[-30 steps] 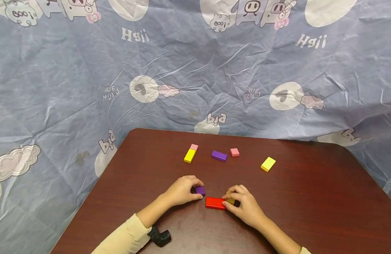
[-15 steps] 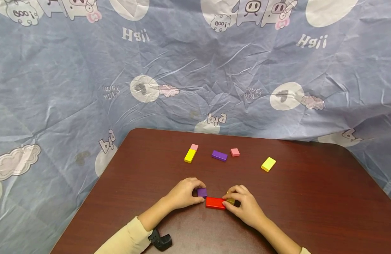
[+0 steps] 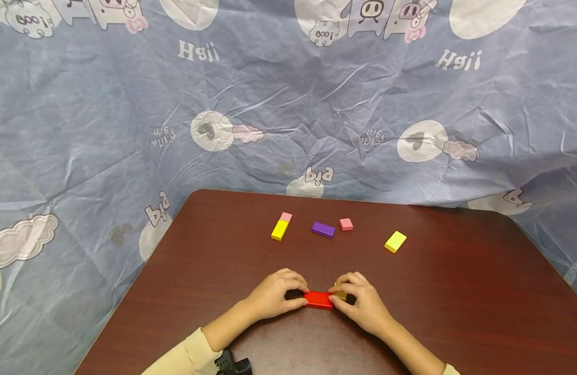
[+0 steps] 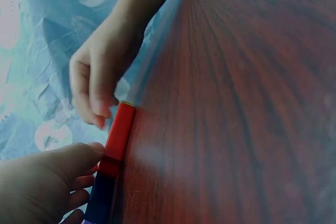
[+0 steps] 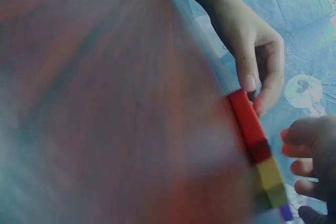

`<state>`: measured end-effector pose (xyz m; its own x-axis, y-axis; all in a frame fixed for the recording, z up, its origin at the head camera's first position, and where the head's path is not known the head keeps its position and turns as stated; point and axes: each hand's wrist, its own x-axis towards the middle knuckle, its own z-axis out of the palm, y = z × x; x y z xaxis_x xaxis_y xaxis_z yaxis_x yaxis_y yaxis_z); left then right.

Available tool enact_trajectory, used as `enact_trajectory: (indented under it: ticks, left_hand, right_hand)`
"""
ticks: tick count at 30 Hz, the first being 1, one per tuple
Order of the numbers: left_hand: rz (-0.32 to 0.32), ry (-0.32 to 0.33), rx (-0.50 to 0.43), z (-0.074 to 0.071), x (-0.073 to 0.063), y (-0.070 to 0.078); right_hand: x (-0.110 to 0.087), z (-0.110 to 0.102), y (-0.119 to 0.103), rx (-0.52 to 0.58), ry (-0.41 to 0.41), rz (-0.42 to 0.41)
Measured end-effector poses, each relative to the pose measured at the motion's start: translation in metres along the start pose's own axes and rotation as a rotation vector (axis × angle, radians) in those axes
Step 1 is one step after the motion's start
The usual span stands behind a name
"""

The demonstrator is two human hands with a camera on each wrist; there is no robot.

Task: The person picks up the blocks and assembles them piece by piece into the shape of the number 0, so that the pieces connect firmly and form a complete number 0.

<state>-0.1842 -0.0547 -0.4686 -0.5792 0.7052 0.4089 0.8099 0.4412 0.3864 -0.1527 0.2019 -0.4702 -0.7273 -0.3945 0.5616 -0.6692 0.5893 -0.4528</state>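
A red block [image 3: 318, 300] lies on the brown table between my hands. My left hand [image 3: 275, 296] curls round the purple block [image 4: 101, 199], thumb and fingertips reaching the red block's left end; in the head view the purple block is mostly hidden in shade. In the left wrist view the two blocks stand end to end. My right hand [image 3: 362, 302] is curled at a yellow block [image 5: 270, 179] against the red block's right end, its thumb and index fingertip at the seam. Most of the yellow block is covered in the head view.
Farther back on the table [image 3: 457, 291] lie a yellow block touching a pink one [image 3: 280, 229], a long purple block [image 3: 323, 229], a small pink block [image 3: 346, 224] and another yellow block [image 3: 395, 241]. A patterned cloth [image 3: 270, 94] hangs behind. A black device [image 3: 233, 363] sits at the left wrist.
My left hand has brought the purple block rightward and slightly nearer to me, up to the red block's left end. My right hand and the far blocks stay where they were.
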Motion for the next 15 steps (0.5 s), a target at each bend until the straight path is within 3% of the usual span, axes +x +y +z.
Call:
enact_trajectory:
  ticks: [5,10,15]
  left_hand:
    - [-0.009,0.008,-0.001,0.0,0.0,-0.001]
    - [-0.011,0.014,-0.001,0.002,-0.001,-0.002]
    - [-0.016,0.017,-0.014,0.002,-0.001,-0.002]
  right_hand:
    - [0.011,-0.023,0.017,-0.029,0.076,0.06]
    - [0.022,-0.057,0.057,-0.113,0.146,0.187]
    - [0.023,-0.083,0.092,-0.148,0.156,0.29]
